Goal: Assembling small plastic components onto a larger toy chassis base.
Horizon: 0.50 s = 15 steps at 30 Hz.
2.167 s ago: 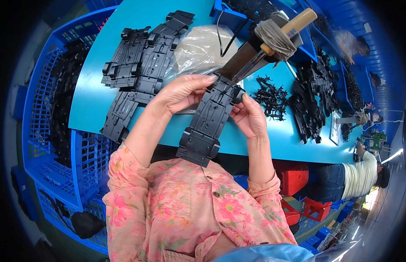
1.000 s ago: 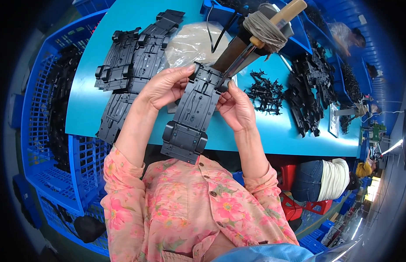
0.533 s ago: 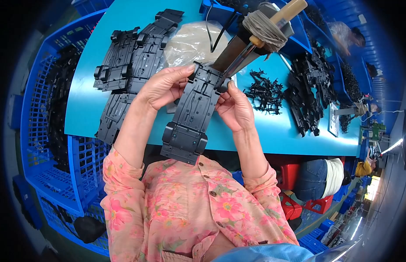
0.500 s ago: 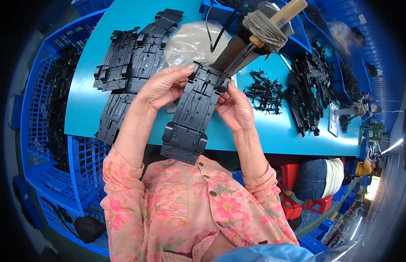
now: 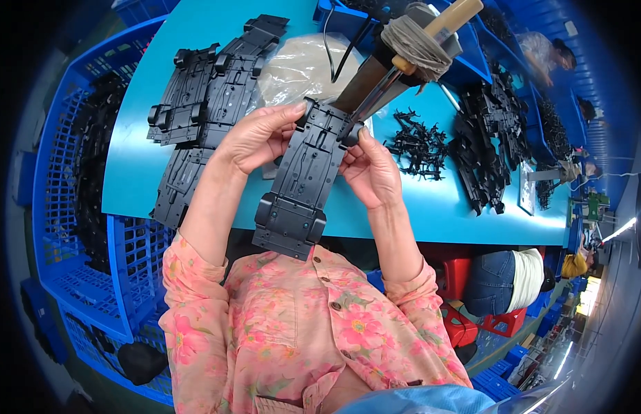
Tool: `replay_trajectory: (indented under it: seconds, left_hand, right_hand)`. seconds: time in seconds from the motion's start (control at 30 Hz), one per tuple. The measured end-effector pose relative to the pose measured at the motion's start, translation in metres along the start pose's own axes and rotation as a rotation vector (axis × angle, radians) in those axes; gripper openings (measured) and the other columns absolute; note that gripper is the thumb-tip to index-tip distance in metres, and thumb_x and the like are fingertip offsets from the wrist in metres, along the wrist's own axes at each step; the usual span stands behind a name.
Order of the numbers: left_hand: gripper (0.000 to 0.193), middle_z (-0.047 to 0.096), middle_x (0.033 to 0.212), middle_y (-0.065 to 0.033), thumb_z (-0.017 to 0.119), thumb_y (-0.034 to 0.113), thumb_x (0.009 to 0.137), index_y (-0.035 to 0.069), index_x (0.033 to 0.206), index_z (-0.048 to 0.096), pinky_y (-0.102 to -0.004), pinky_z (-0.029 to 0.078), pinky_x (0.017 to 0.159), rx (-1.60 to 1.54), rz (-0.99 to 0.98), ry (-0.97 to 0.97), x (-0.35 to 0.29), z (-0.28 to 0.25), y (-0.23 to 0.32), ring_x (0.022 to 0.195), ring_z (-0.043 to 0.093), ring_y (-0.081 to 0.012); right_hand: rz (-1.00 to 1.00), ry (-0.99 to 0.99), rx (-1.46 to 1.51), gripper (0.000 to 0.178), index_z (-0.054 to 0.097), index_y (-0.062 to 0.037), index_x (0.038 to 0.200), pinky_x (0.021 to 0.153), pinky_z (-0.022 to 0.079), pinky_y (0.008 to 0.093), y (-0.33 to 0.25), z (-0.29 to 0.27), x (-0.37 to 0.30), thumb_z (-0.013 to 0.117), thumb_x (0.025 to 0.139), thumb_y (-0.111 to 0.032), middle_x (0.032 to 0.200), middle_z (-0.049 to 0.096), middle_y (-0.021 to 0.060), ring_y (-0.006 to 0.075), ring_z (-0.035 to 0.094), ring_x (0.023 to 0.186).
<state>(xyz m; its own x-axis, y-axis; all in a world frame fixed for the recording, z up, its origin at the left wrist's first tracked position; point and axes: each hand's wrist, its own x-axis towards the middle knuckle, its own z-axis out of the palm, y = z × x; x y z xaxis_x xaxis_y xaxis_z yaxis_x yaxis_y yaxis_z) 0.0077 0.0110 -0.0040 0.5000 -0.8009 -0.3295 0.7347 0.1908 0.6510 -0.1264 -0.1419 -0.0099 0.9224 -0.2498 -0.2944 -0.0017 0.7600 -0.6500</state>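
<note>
1. The left hand (image 5: 259, 141) is closed in a pinch on the black molded panel (image 5: 303, 169), thumb at its upper left corner, fingers curled beside and under the edge.
2. The right hand (image 5: 374, 172) pinches the raised lug on the panel's upper right edge, its other fingers loosely bent.
3. The panel hangs tilted between them, lower end near the floral shirt (image 5: 268, 303); with both grips at the top, a slip of either thumb could let it swing or twist.
4. Its upper end meets the foot of the metal stand (image 5: 375, 79) under the cloth wrap (image 5: 420, 48); exact contact is unclear. Pushing crookedly there might scrape the panel or nip a fingertip.
5. Beyond, on the tabletop (image 5: 444, 214), lie small black parts (image 5: 417, 145) and stacked panels (image 5: 231, 90); a wide elbow sweep could shift the stack.
</note>
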Motion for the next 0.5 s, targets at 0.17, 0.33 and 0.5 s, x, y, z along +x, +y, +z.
replay_trajectory:
  seconds: [0.17, 0.33, 0.5]
  left_hand:
    - [0.022, 0.049, 0.067, 0.0074, 0.068, 0.025, 0.075, 0.007, 0.086, 0.059, -0.0171, 0.043, 0.057, 0.0, -0.01, -0.013, -0.0033, 0.0036, 0.0025, 0.059, 0.044, -0.001]
    - [0.022, 0.05, 0.068, 0.0075, 0.068, 0.024, 0.075, 0.007, 0.087, 0.06, -0.0171, 0.043, 0.057, -0.002, -0.005, -0.005, -0.0047, 0.0051, 0.0023, 0.059, 0.044, -0.0008]
    - [0.021, 0.05, 0.068, 0.0082, 0.068, 0.024, 0.075, 0.008, 0.086, 0.06, -0.0161, 0.042, 0.055, -0.012, -0.008, 0.0, -0.0036, 0.0049, 0.001, 0.059, 0.044, -0.0004]
  right_hand:
    - [0.002, 0.0, -0.006, 0.029, 0.057, -0.0047, 0.098, 0.078, 0.045, 0.037, -0.0007, 0.0005, -0.0011, 0.06, 0.08, -0.027, 0.093, 0.062, 0.0075, 0.0185, 0.056, 0.084]
    - [0.006, -0.011, -0.006, 0.028, 0.058, -0.0049, 0.097, 0.078, 0.045, 0.036, -0.0006, 0.0009, -0.0015, 0.061, 0.08, -0.027, 0.092, 0.062, 0.007, 0.018, 0.056, 0.084]
    - [0.008, 0.002, 0.009, 0.026, 0.058, -0.0054, 0.095, 0.076, 0.045, 0.0345, -0.0004, -0.002, -0.0012, 0.061, 0.08, -0.026, 0.09, 0.062, 0.0061, 0.0166, 0.056, 0.081]
